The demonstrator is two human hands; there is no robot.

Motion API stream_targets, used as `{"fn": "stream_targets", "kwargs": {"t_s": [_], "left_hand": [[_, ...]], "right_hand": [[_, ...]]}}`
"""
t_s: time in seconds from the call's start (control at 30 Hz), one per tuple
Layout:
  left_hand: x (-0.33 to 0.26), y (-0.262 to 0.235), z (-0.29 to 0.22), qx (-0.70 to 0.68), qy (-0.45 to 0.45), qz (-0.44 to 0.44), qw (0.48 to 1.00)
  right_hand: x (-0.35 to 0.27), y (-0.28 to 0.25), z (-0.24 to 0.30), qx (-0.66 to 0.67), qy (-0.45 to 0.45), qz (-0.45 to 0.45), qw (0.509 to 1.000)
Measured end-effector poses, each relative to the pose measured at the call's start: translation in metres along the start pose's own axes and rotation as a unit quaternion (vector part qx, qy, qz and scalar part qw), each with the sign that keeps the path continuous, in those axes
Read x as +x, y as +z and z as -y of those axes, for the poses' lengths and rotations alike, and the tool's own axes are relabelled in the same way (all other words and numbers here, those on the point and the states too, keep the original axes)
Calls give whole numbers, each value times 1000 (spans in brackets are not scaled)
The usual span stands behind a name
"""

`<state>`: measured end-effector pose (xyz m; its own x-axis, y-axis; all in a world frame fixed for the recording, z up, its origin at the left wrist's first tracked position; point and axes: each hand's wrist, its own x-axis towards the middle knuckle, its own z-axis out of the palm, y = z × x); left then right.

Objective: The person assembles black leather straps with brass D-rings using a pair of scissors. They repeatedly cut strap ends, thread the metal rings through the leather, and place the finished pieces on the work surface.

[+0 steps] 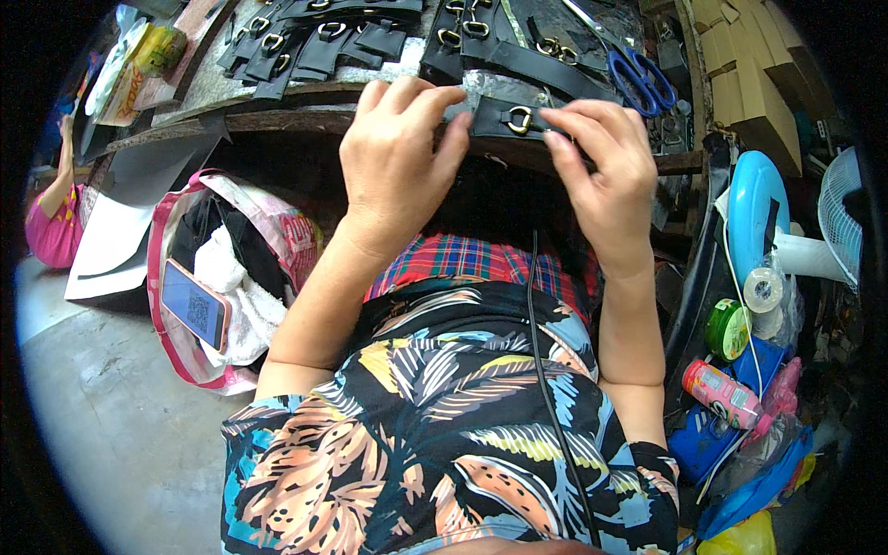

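Observation:
A short black leather strap piece (495,117) with a gold D-ring (520,120) lies at the near edge of the workbench, between my two hands. My left hand (398,153) is just left of it, its curved fingers and thumb apart, with nothing seen between them. Thumb and fingertips of my right hand (606,162) close on the strap piece's right end. Behind it a longer black strap (541,72) runs across the bench. Blue-handled scissors (638,81) lie beyond my right hand.
Several black straps with rings (324,42) are spread over the bench. On the left, a pink-edged bag (171,208) holds a phone (196,305) and white cloth. Cardboard boxes (754,83), a blue stool (758,208), a fan (842,213) and a pink bottle (721,391) stand or lie right. Another person (57,222) is far left.

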<state>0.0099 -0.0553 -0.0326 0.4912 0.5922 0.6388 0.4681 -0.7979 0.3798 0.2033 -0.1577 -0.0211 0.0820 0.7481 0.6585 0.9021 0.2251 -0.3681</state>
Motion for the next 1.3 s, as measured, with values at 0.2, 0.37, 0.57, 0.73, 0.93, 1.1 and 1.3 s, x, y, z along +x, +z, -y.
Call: {"fn": "stream_targets", "kwargs": {"t_s": [0.2,0.37,0.57,0.73,0.93,1.1,1.3], "left_hand": [[1,7,-4,21,21,46,999],[3,6,0,32,32,70,997],[3,5,0,28,24,79,996],[3,4,0,20,24,87,996],[2,6,0,13,19,82,996],[-2,8,4,-73,-27,40,996],[-5,10,4,-71,-19,23,997]], "right_hand": [[14,28,0,-31,-9,64,997],[14,30,-3,12,-21,57,998],[15,27,-7,50,-22,67,996],[15,29,-12,72,-5,47,996],[12,29,-15,63,-30,53,996],[11,31,-16,65,-38,44,996],[12,30,-13,47,-40,59,996]]}}
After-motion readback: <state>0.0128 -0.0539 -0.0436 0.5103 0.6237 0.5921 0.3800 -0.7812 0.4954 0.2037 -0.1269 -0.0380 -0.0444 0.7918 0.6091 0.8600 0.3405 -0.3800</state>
